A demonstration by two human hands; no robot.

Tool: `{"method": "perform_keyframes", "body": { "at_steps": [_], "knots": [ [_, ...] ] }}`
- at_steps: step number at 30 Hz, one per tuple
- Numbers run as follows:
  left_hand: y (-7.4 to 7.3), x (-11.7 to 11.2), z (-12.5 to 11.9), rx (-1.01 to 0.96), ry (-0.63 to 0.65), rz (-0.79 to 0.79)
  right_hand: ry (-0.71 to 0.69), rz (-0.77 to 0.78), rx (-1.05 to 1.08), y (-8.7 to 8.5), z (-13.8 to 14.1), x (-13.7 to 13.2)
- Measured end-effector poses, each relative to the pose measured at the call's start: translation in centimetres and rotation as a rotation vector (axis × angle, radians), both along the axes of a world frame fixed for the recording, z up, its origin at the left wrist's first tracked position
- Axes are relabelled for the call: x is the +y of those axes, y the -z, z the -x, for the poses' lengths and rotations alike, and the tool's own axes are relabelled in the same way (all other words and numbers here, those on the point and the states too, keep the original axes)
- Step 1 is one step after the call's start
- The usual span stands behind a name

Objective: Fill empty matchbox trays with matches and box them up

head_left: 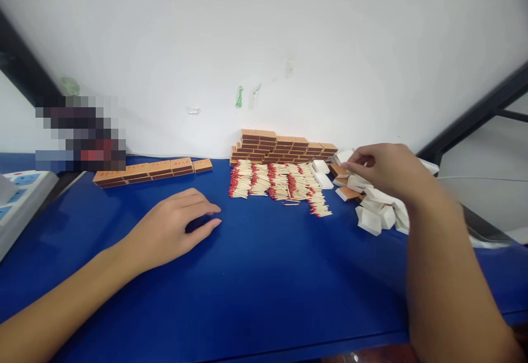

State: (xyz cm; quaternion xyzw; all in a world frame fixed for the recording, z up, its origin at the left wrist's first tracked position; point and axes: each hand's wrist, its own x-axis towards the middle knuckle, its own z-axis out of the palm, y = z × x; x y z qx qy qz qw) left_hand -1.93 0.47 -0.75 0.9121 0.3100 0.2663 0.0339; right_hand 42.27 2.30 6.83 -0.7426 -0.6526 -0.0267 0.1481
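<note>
My left hand [173, 226] rests palm down on the blue table [264, 280], fingers loosely curved and apart, holding nothing. My right hand [385, 168] hovers over a heap of white inner trays and orange matchbox sleeves [373, 206] at the right, its fingers curled in a pinch; what they hold is unclear. Rows of red-tipped matches [280, 184] lie between the hands, in front of a stack of orange matchboxes [282, 147] against the wall.
A row of orange matchboxes [150, 170] lies at the back left. A white power strip [18, 195] sits at the left edge. A white wall [264, 49] closes the back. A dark metal frame [474, 115] rises at the right.
</note>
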Motion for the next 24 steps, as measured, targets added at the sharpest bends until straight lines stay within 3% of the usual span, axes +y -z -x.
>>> {"method": "perform_keyframes", "body": {
  "at_steps": [6, 10, 14, 19, 22, 24],
  "knots": [
    [0.6, 0.1, -0.3, -0.052, 0.031, 0.101, 0.079, 0.346, 0.033, 0.5, -1.7, -0.5],
    [0.6, -0.4, -0.5, -0.054, 0.046, 0.121, 0.093, 0.447, 0.078, 0.9, -2.5, -1.9],
    [0.6, -0.7, -0.6, -0.053, 0.067, 0.127, 0.119, 0.306, -0.098, 3.4, -2.9, -4.9],
    [0.8, -0.8, -0.7, -0.057, 0.1, 0.126, 0.19, 0.219, -0.201, 7.2, -1.3, -7.1],
    [0.8, -0.8, -0.7, -0.053, 0.108, 0.13, 0.145, 0.123, -0.253, 6.7, 0.4, -7.7],
    [0.8, -0.8, -0.7, -0.054, 0.106, 0.134, 0.023, 0.067, -0.228, 5.6, 2.4, -8.0]
  ]
}}
